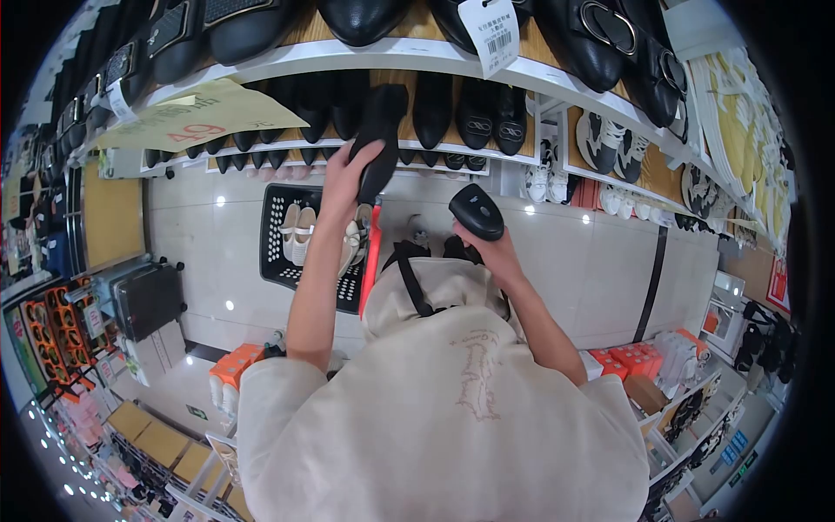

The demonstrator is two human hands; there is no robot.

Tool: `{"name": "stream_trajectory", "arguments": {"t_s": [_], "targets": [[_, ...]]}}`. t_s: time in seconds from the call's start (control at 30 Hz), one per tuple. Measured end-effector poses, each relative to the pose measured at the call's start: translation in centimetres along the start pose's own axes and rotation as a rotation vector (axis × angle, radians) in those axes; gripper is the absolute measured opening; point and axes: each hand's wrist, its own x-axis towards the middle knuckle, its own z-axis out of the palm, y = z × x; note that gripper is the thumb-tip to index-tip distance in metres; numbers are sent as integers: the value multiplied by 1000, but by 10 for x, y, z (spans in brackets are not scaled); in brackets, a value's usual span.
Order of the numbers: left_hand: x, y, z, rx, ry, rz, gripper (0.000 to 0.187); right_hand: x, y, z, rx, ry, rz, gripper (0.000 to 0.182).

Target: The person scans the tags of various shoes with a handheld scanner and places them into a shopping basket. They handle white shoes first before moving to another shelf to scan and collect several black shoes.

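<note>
A black shoe (384, 130) is gripped by my left hand (345, 180), with the fingers wrapped round its lower end. It is held in front of the lower shelf (348, 146), where several black shoes (431, 109) stand in a row. In my right hand (496, 254) is a black handheld barcode scanner (477, 210), held above the floor; the fingers are mostly hidden under it. Below my left forearm a black perforated basket (277, 271) with a red edge holds light-coloured shoes (298, 233).
An upper shelf (374, 54) of black shoes crosses the top, with a white price tag (490, 36) hanging down and a yellow price sign (200, 113) at left. Sneakers (600, 143) fill the right shelves. Orange boxes (628, 358) and a dark suitcase (150, 300) stand behind on the tiled floor (574, 261).
</note>
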Motion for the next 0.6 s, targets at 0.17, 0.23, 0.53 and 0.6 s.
{"name": "stream_trajectory", "arguments": {"t_s": [0.17,0.23,0.53,0.6], "targets": [[-84,-17,-29,-474,-149,-65,57,0,-22,-8,15,-5,-103,23],[-110,-33,-35,-719,-193,-86,69,-2,-38,-10,147,-42,-210,25],[-136,-51,-24,-695,-494,-100,84,-12,-112,-3,388,-156,-389,38],[-137,-36,-18,-597,-487,-94,82,-12,-115,-3,368,-160,-389,39]]}}
